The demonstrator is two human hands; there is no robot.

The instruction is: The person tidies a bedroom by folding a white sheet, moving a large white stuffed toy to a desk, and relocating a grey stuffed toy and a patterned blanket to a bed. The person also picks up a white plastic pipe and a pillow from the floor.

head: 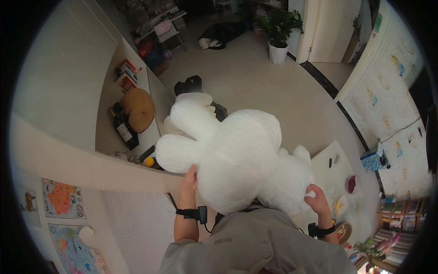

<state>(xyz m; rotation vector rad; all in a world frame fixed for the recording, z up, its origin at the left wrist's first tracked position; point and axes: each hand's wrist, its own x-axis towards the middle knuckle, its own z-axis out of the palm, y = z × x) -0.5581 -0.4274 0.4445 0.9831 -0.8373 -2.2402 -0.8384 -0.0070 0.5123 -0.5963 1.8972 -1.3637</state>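
Observation:
A big white plush toy lies sideways before my torso and hides part of the floor. Its two long ears, like a rabbit's, point left, the round head is in the middle, and the smaller body is at right. My left hand holds it where the lower ear meets the head; most of the fingers are hidden behind the plush. At the other end my right hand grips a bit of the toy's body, with white fabric showing between thumb and fingers.
Left, a shelf holds a dark bottle, a brown rounded object and books. A low table with bowls stands right. Farther off are a potted plant, a black bag-like bundle and a tissue box.

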